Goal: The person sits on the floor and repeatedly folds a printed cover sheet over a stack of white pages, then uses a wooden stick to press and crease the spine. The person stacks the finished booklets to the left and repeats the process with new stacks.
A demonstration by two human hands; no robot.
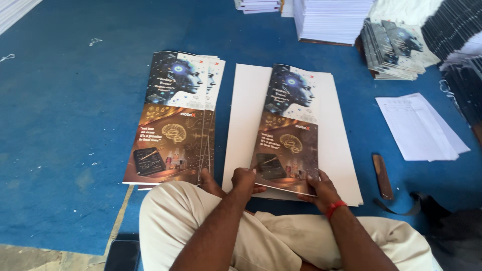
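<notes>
A glossy printed cover sheet (288, 130), dark with a blue robot-like head above and brown pictures below, lies on a stack of white sheets (341, 150) on the blue floor. My left hand (244, 180) grips its near left edge. My right hand (321, 189), with a red thread at the wrist, holds its near right corner. To the left lies a small fanned pile of the same printed covers (173, 120), close to my left knee.
Tall stacks of white paper (331, 20) and piles of finished dark-covered books (391, 47) stand at the back right. Loose white ruled sheets (419, 125) lie at right, with a brown wooden tool (382, 175) and a dark strap (401, 206) near them.
</notes>
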